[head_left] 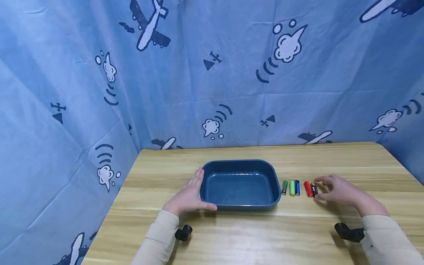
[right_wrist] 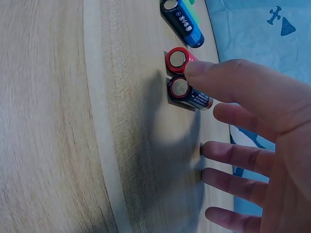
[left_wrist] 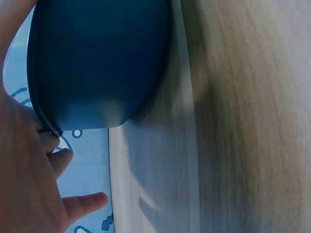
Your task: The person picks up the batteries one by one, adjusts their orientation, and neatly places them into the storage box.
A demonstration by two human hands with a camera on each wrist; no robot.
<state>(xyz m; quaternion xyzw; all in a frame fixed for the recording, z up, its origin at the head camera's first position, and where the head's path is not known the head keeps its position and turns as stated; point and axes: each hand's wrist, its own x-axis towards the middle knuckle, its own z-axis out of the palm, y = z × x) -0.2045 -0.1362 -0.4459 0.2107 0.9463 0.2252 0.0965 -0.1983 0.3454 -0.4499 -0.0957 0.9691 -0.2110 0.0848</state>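
Probably a staged recording booth: a wooden table point(head_left: 232, 235) enclosed by a blue airplane-print cloth backdrop point(head_left: 212, 73).

A table point(head_left: 232, 235) stands against a cloth backdrop point(head_left: 212, 73) that rises behind it and along its left side. A tray point(head_left: 240, 184) sits on the table near the middle. The left hand point(head_left: 188, 197) lies flat on the table, touching the tray's left rim. To the right of the tray, five batteries lie side by side in a row point(head_left: 299, 188), close together. The right hand point(head_left: 341, 191) rests at the right end of that row, thumb just beside the last battery point(head_left: 314, 190). Both forearms reach in from the near edge.
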